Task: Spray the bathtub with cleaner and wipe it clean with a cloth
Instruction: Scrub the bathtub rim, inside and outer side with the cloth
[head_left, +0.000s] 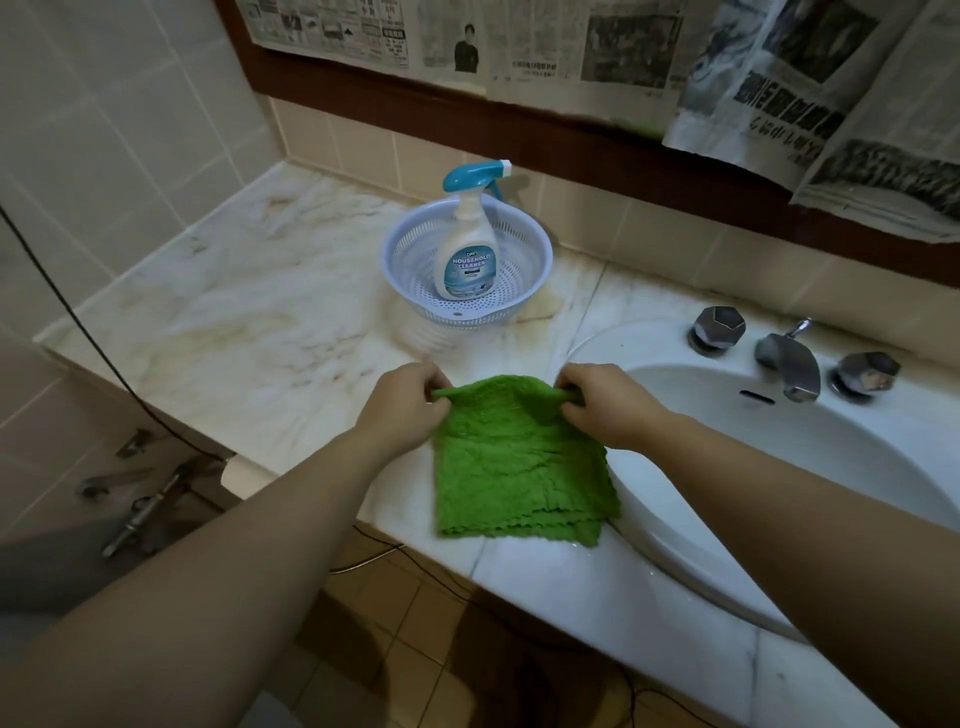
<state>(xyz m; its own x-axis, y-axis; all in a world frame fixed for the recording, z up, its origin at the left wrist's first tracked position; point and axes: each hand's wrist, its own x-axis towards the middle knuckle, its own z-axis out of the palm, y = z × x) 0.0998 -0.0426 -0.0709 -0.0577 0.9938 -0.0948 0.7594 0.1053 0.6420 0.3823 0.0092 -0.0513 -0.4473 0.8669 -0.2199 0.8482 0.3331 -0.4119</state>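
pinching the green cloth's (519, 457) far corners, left hand (400, 402) and right hand (602, 402) hold it on the marble worktop (234, 322); the household cleaner spray bottle (470, 239) stands in a perforated basket (415, 260).

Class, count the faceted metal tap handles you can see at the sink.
2. One tap handle sits left of the spout, the other tap handle right of it, both on the sink rim. None appears hidden.

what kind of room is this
Most likely a home bathroom. A white sink with a chrome faucet is set into a marble counter, the walls are tiled, and bathtub taps show at lower left. A spray cleaner bottle stands in a basket.
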